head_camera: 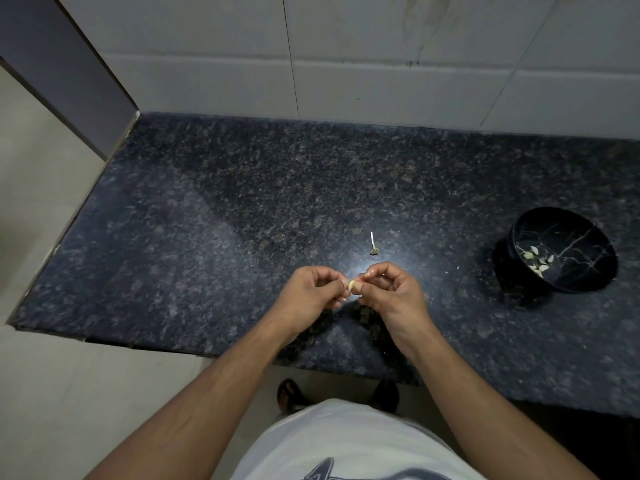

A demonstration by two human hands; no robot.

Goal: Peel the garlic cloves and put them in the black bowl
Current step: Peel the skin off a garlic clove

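Note:
A small pale garlic clove point(352, 284) is pinched between the fingertips of both hands, just above the dark granite counter point(242, 209). My left hand point(311, 295) grips it from the left and my right hand point(391, 289) from the right. The black bowl point(568, 249), marbled with thin pale veins, sits tilted on the counter to the right, well apart from my hands. Several peeled cloves point(536, 261) lie inside it. A garlic stem with a white stalk point(373, 244) lies on the counter just beyond my hands.
A small pale scrap point(458, 268) lies on the counter left of the bowl. A white tiled wall point(381, 64) backs the counter. The counter's left edge point(52, 251) drops to a pale floor. My feet show below the front edge.

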